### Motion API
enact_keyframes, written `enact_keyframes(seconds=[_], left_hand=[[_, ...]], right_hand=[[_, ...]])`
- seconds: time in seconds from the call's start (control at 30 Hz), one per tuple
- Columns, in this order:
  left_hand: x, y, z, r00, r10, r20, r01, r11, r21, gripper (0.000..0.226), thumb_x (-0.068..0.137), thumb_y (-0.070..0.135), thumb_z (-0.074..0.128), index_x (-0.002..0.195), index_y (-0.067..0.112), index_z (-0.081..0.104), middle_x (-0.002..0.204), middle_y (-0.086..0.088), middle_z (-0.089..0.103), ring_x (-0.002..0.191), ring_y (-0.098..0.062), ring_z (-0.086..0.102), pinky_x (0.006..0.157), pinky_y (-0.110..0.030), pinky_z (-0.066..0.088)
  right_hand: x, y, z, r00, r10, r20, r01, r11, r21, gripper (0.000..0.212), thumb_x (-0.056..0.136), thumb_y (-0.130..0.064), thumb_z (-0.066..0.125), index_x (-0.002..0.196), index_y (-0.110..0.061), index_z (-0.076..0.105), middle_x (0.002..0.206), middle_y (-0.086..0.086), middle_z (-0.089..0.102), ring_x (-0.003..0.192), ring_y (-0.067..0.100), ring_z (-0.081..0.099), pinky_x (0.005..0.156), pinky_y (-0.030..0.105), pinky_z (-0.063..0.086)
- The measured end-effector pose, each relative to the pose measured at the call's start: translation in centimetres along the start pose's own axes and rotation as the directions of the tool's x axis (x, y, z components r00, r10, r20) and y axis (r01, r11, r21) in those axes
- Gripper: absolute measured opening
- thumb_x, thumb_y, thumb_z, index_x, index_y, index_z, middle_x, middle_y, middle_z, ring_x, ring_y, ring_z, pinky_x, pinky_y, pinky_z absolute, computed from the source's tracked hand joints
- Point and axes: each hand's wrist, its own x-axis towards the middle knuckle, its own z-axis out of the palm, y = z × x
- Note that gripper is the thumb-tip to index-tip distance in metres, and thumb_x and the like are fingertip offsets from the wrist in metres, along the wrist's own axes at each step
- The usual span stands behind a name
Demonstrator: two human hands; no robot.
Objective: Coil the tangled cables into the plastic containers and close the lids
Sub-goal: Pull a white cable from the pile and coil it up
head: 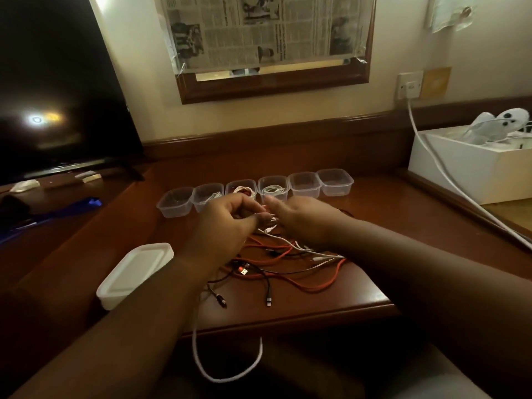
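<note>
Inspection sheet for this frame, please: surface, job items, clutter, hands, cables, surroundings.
Surface: brown wooden desk.
Job's things: six clear containers in a row, lidless; three hold coiled cable; lid stack front left.
Clutter: small items under the TV, unclear.
Hands: left hand and right hand each grip a white cable.
Cables: orange, black and white tangle; one white loop hangs off the front edge.
Surroundings: TV, white box, wall socket.

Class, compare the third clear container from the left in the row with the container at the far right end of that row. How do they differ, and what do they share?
The third container from the left holds coiled cable, white with some red; the far-right container appears to hold no cable. The third container sits just behind the left hand, which partly covers its front; the far-right container stands fully in view, away from both hands. Both are clear, rounded-rectangle tubs, lidless, upright on the wooden desk.
</note>
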Motion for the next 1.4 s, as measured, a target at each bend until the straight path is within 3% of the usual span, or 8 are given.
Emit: enact_keyframes(seconds=[0.1,0.27,0.5,0.6,0.77,1.03,1.2,1.4], left_hand=[[0.0,0.0,0.1,0.988,-0.145,0.058,0.156,0.935,-0.318,0.015,0.074,0.028,0.073,0.08,0.014,0.069,0.058,0.001,0.06,0.044,-0.014,0.047,0.042,-0.022,0.036],[-0.9,-0.8,1.7,0.926,-0.329,0.188,0.375,0.73,-0.572,0.026,0.087,0.039,0.062,0.075,0.02,0.074,0.053,0.001,0.042,0.04,-0.009,0.029,0.043,-0.022,0.019],[-2.3,1.4,3.0,0.953,-0.177,0.246,0.245,0.928,-0.281,0.021,0.1,0.024,0.054,0.107,0.029,0.073,0.05,0.005,0.042,0.043,-0.008,0.035,0.043,-0.02,0.028],[-1.8,1.4,1.3,0.973,-0.036,0.228,0.032,0.999,0.019,0.017,0.098,0.026,0.059,0.099,0.039,0.07,0.059,0.01,0.063,0.051,-0.006,0.051,0.052,-0.018,0.037],[-1.0,1.5,-1.2,0.997,0.027,0.069,-0.035,0.993,0.113,0.008,0.088,0.033,0.071,0.083,0.026,0.071,0.073,0.003,0.071,0.064,-0.012,0.065,0.06,-0.027,0.051],[-1.3,1.7,0.8,0.937,-0.292,0.192,0.347,0.712,-0.61,0.015,0.088,0.033,0.064,0.08,0.024,0.074,0.062,0.003,0.053,0.041,-0.007,0.032,0.048,-0.025,0.019],[-2.1,2.8,1.9,0.966,-0.174,0.194,0.246,0.853,-0.46,0.01,0.094,0.009,0.059,0.097,0.006,0.069,0.053,0.006,0.056,0.038,-0.003,0.041,0.038,-0.016,0.03],[-1.8,2.2,-0.1,0.897,0.429,0.109,-0.429,0.781,0.453,0.019,0.085,0.01,0.061,0.069,0.02,0.063,0.061,0.011,0.064,0.052,0.0,0.056,0.049,-0.009,0.036]], right_hand=[[0.0,0.5,-0.3,0.945,-0.03,0.327,-0.267,0.508,0.819,0.06,0.102,-0.053,0.021,0.062,-0.019,0.048,0.049,-0.002,0.033,0.041,0.014,0.027,0.043,0.025,0.019],[0.2,-0.3,-2.0,0.978,-0.194,-0.077,-0.003,-0.379,0.925,0.036,0.097,-0.032,0.026,0.078,-0.012,0.048,0.059,0.0,0.04,0.052,0.015,0.041,0.055,0.029,0.035],[1.1,0.8,-0.5,0.824,-0.239,-0.513,0.253,0.966,-0.044,0.014,0.102,-0.02,0.047,0.105,-0.015,0.06,0.092,-0.001,0.059,0.082,0.013,0.057,0.07,0.028,0.045],[0.7,1.6,0.3,0.892,-0.262,-0.368,0.116,0.92,-0.375,0.032,0.104,-0.039,0.039,0.093,-0.018,0.06,0.087,0.001,0.062,0.078,0.019,0.058,0.064,0.034,0.043],[-0.6,0.5,-0.4,0.999,0.046,-0.026,-0.037,0.955,0.294,0.052,0.104,-0.051,0.027,0.064,-0.025,0.045,0.058,0.002,0.04,0.049,0.016,0.034,0.049,0.027,0.029],[-1.5,-1.8,-2.1,0.95,-0.243,-0.196,0.133,-0.253,0.958,0.054,0.098,-0.055,0.025,0.082,-0.01,0.051,0.064,0.002,0.041,0.059,0.016,0.043,0.06,0.031,0.037],[-1.7,-2.3,-0.5,0.8,-0.155,-0.58,0.433,0.818,0.379,0.023,0.098,-0.04,0.038,0.092,-0.02,0.047,0.083,-0.006,0.05,0.074,0.01,0.049,0.066,0.022,0.04],[-2.0,-1.9,1.1,0.873,-0.157,-0.461,0.119,0.987,-0.111,0.058,0.09,-0.069,0.015,0.093,-0.019,0.045,0.092,-0.003,0.052,0.085,0.012,0.049,0.071,0.031,0.036]])
